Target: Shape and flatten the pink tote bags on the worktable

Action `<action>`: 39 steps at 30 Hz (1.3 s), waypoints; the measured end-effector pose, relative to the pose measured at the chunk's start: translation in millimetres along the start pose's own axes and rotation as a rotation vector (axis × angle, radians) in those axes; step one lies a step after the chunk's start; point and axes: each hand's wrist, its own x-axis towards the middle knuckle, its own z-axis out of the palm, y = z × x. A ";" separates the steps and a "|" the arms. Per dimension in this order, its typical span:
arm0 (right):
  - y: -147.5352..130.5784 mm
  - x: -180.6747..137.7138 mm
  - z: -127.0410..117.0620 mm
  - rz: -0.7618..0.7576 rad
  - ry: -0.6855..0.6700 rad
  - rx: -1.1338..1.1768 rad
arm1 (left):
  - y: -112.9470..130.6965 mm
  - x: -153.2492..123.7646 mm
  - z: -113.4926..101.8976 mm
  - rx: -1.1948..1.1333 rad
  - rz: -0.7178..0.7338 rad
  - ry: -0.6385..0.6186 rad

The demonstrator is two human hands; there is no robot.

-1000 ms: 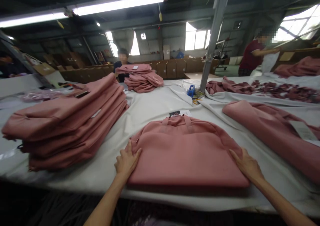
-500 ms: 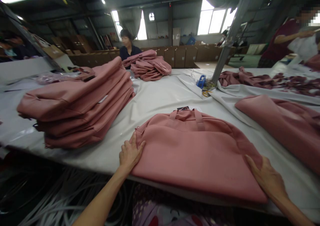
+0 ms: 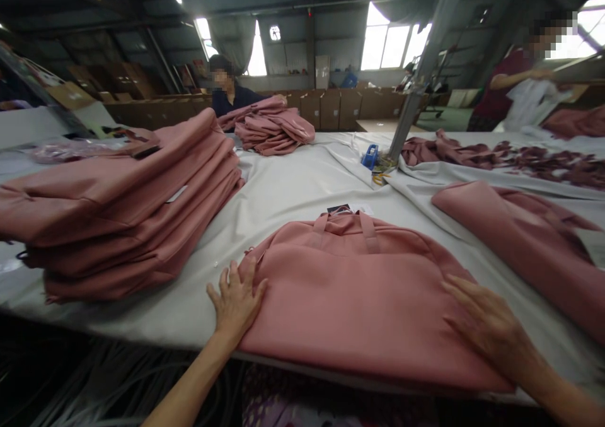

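We press a flat pink bag [image 3: 359,294] against the white-covered table [image 3: 302,193], right at the near edge in front of us. Our left hand [image 3: 235,301] lies open, fingers spread, at the bag's nine o'clock edge, half on the fabric and half on the cloth, which pins that side down. Our right hand [image 3: 491,329] rests palm down, also open, on the bag's four o'clock corner; neither hand closes around anything, and the two sit well apart, one at each side. The bag lies with its two short handles [image 3: 345,222] pointing to twelve o'clock, away from us, and a small dark tag [image 3: 339,209] shows just beyond them.

At ten o'clock a tall stack of like pink bags [image 3: 127,206] leans toward the table's middle. At two o'clock another pink piece [image 3: 520,244] lies loosely folded, touching nothing of ours. Farther off, at twelve o'clock, a person in dark clothing [image 3: 227,96] stands behind a smaller pile [image 3: 271,130]. A blue tool [image 3: 369,157] sits by a metal post [image 3: 420,67], and a person in a maroon top [image 3: 501,86] works at one o'clock beside darker fabric scraps [image 3: 496,156].
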 end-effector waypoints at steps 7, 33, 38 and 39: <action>-38.2 0.9 -0.3 -0.138 -0.698 0.175 | -10.5 16.1 6.4 -0.219 0.571 -0.090; -46.6 0.1 34.2 -0.512 -0.101 -0.176 | 35.9 14.1 5.8 -0.444 1.297 0.005; -39.8 1.9 43.3 -0.564 -0.046 -0.202 | 35.7 15.7 10.9 -0.404 1.299 0.094; -40.4 0.2 45.6 -0.562 -0.026 -0.201 | 36.0 16.0 10.8 -0.423 1.296 0.079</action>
